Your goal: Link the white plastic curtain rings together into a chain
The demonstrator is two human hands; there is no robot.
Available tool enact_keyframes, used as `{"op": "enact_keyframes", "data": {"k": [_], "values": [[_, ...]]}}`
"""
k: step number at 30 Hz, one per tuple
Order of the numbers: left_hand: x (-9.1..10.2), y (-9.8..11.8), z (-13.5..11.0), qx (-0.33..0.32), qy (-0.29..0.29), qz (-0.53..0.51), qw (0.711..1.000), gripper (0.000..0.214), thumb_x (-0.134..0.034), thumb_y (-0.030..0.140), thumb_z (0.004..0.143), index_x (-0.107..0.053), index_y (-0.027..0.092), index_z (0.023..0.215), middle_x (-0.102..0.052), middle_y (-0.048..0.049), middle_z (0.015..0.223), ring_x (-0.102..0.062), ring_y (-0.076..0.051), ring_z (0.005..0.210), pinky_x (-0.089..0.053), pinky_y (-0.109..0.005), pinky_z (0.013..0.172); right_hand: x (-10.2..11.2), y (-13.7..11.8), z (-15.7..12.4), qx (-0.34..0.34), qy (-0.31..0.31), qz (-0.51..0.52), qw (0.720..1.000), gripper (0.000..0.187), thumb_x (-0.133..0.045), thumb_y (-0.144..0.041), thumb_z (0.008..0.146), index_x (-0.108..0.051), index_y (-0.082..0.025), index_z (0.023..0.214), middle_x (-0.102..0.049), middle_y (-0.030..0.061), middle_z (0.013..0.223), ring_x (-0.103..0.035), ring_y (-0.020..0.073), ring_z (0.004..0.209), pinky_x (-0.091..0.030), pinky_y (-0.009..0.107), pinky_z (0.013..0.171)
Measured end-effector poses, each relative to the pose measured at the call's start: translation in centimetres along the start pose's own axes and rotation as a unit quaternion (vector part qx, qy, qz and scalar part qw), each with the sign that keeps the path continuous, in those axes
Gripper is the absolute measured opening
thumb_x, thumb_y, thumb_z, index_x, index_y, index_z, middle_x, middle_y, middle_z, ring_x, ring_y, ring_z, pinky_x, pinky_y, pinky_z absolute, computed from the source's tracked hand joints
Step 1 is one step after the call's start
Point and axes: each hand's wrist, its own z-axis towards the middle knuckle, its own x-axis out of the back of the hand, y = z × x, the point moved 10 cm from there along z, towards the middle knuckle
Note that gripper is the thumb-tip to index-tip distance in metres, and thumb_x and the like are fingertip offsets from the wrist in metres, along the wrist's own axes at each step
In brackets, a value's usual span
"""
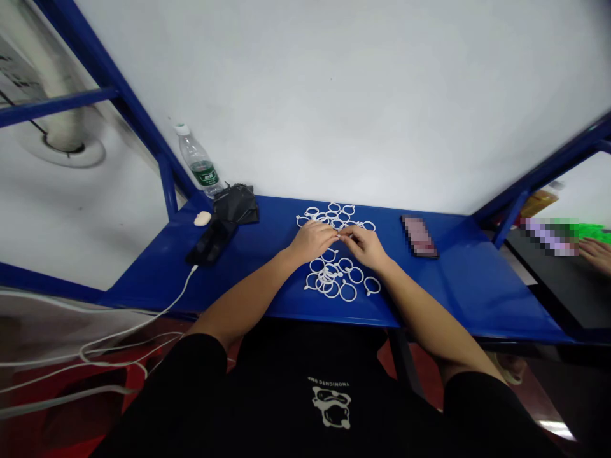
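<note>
My left hand and my right hand meet over the middle of the blue table, with fingertips pinched together. Between them shows a small white piece, the same white as the rings around it; its full shape is hidden by the fingers. Beyond my hands lies a group of white plastic rings, each with a small knob or eyelet, partly covered by the hands. Nearer to me is a second loose pile of white rings, some overlapping, with one ring at its right edge.
On the left stand a water bottle, a crumpled black bag, a dark device with a white cable, and a pale round object. At right lies a phone. Another person's hand shows beyond the blue frame.
</note>
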Motion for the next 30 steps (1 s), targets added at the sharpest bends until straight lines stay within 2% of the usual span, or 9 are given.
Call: {"op": "enact_keyframes", "data": {"k": [3, 6, 9, 11, 15, 18, 21, 24, 30], "values": [[-0.1, 0.7, 0.0, -0.029, -0.018, 0.030, 0.999, 0.027, -0.053, 0.032, 0.108, -0.078, 0.024, 0.099, -0.079, -0.0058, 0.098, -0.070, -0.022, 0.091, -0.048, -0.040, 0.088, -0.1, 0.6, 0.0, -0.009, -0.009, 0.030, 0.999, 0.027, -0.060, -0.049, 0.104, -0.074, -0.026, 0.101, -0.078, 0.0041, 0.089, -0.066, 0.0196, 0.069, -0.052, 0.034, 0.068], [-0.2, 0.6, 0.0, -0.028, -0.026, 0.038, 0.999, 0.029, -0.052, 0.032, 0.108, -0.077, 0.025, 0.095, -0.078, -0.0052, 0.094, -0.069, -0.022, 0.089, -0.048, -0.041, 0.088, -0.2, 0.8, 0.1, -0.013, -0.008, 0.040, 0.999, 0.028, -0.061, -0.050, 0.104, -0.075, -0.026, 0.099, -0.078, 0.0041, 0.089, -0.068, 0.0206, 0.073, -0.053, 0.034, 0.070], [-0.3, 0.1, 0.0, -0.012, -0.027, 0.016, 0.999, 0.029, -0.055, 0.033, 0.106, -0.076, 0.024, 0.089, -0.077, -0.0052, 0.091, -0.069, -0.021, 0.089, -0.050, -0.040, 0.089, 0.2, 0.7, 0.3, 0.004, -0.004, 0.017, 1.000, 0.028, -0.063, -0.050, 0.103, -0.077, -0.027, 0.099, -0.080, 0.0046, 0.093, -0.070, 0.0215, 0.078, -0.054, 0.035, 0.075], [-0.5, 0.0, -0.1, -0.014, -0.036, -0.010, 0.999, 0.025, -0.059, 0.032, 0.104, -0.077, 0.023, 0.089, -0.077, -0.0053, 0.091, -0.070, -0.021, 0.089, -0.052, -0.039, 0.088, 1.2, 1.5, 0.5, 0.007, 0.016, -0.015, 1.000, 0.026, -0.065, -0.049, 0.102, -0.079, -0.027, 0.102, -0.080, 0.0052, 0.097, -0.071, 0.0222, 0.082, -0.056, 0.036, 0.079], [-0.7, 0.8, -0.3, -0.023, -0.053, -0.066, 0.996, 0.015, -0.066, 0.027, 0.097, -0.080, 0.024, 0.095, -0.078, -0.0047, 0.093, -0.072, -0.019, 0.087, -0.057, -0.036, 0.083, 3.9, 5.7, 0.5, -0.046, 0.061, -0.116, 0.990, 0.026, -0.060, -0.037, 0.103, -0.079, -0.023, 0.115, -0.080, 0.0097, 0.108, -0.074, 0.0265, 0.098, -0.057, 0.040, 0.090], [-0.4, 1.1, -0.3, -0.009, -0.037, -0.079, 0.996, 0.016, -0.065, 0.028, 0.098, -0.080, 0.024, 0.095, -0.077, -0.0049, 0.091, -0.072, -0.019, 0.086, -0.059, -0.035, 0.083, 4.2, 9.4, 0.4, -0.105, 0.023, -0.192, 0.975, 0.033, -0.057, -0.029, 0.102, -0.076, -0.020, 0.128, -0.076, 0.0131, 0.126, -0.072, 0.0290, 0.113, -0.057, 0.042, 0.098], [-0.8, 0.7, -0.4, 0.003, -0.041, -0.069, 0.997, 0.019, -0.063, 0.028, 0.100, -0.080, 0.023, 0.092, -0.077, -0.0048, 0.090, -0.072, -0.018, 0.087, -0.059, -0.035, 0.084, 3.6, 11.7, 0.2, -0.156, -0.012, -0.245, 0.957, 0.042, -0.060, -0.029, 0.100, -0.071, -0.019, 0.140, -0.071, 0.0143, 0.141, -0.069, 0.0309, 0.122, -0.056, 0.042, 0.102], [-1.5, -0.4, -0.5, 0.019, -0.055, -0.064, 0.996, 0.019, -0.064, 0.029, 0.100, -0.079, 0.023, 0.091, -0.077, -0.0038, 0.090, -0.072, -0.017, 0.086, -0.058, -0.033, 0.082, 3.1, 12.1, 0.2, -0.179, -0.028, -0.279, 0.943, 0.039, -0.061, -0.031, 0.102, -0.074, -0.022, 0.137, -0.071, 0.0135, 0.140, -0.070, 0.0300, 0.117, -0.058, 0.039, 0.097], [-2.1, -1.5, -0.7, 0.039, -0.062, -0.059, 0.996, 0.017, -0.065, 0.028, 0.100, -0.080, 0.025, 0.093, -0.077, -0.0020, 0.089, -0.069, -0.015, 0.080, -0.056, -0.031, 0.078, 3.5, 11.4, 0.2, -0.204, -0.023, -0.307, 0.929, 0.026, -0.058, -0.032, 0.104, -0.080, -0.025, 0.116, -0.073, 0.0125, 0.122, -0.072, 0.0264, 0.095, -0.056, 0.034, 0.081]]}}
